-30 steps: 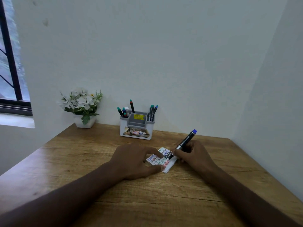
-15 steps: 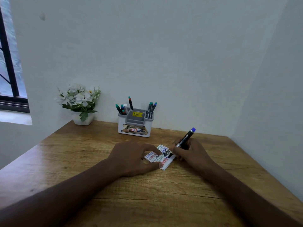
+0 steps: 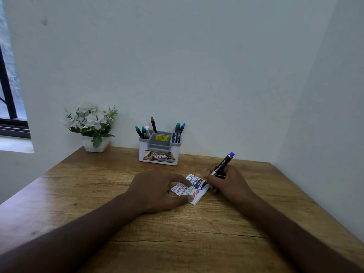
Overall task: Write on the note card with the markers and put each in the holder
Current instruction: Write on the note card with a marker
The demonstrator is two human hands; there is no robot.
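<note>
Your right hand [image 3: 228,180] is pinching a black marker [image 3: 220,167] with a blue end cap; the marker tilts up and away to the right, and its tip sits on the note card [image 3: 194,191] at the card's right part, by a dark scribble. Your left hand [image 3: 157,191] rests on the wooden desk [image 3: 177,243], fingers curled and pressed down on the card's left and near edges, forefinger laid across the top and thumb at the lower corner; it grips nothing, only pins the card flat. The card lies on the desk between your two hands, turned at an angle, and carries lines of red, blue, green and black writing. The holder [image 3: 159,149], white with a grey insert and a yellow price sticker, stands against the wall beyond the card, well apart from both hands. Markers stand upright or leaning in it: a cluster in the left compartment, one at the back middle, several in the right. A small white pot of white flowers [image 3: 91,125] sits at the far left corner of the desk, near a window [image 3: 7,91].
</note>
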